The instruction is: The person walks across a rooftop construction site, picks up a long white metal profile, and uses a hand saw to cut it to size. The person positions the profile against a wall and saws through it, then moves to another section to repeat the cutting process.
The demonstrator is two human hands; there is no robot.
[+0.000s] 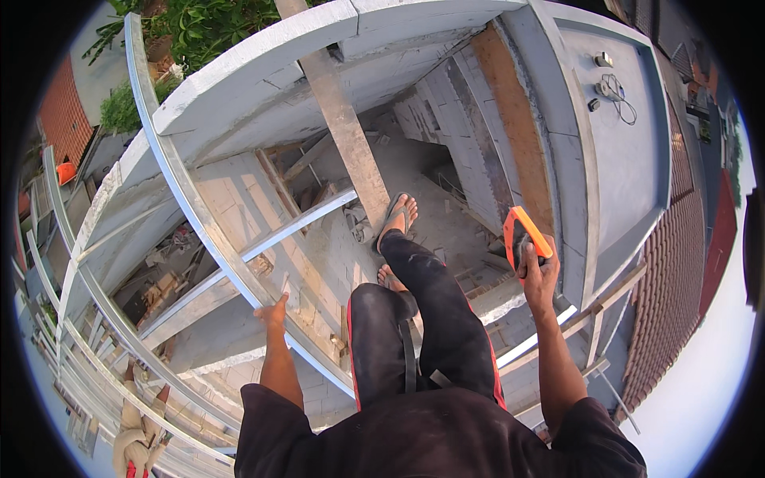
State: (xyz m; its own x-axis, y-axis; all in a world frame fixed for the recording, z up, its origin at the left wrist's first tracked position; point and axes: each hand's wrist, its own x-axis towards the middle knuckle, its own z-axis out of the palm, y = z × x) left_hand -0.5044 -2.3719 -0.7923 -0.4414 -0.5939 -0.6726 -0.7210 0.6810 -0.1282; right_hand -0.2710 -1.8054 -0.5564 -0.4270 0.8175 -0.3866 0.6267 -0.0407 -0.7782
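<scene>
Though partly black, orange tool (pixel 532 229)

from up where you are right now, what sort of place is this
Most likely a building site, up high on an unfinished structure: roofless bare block walls, a long metal beam by the left hand, and a plank reaching over the open space below.
</scene>
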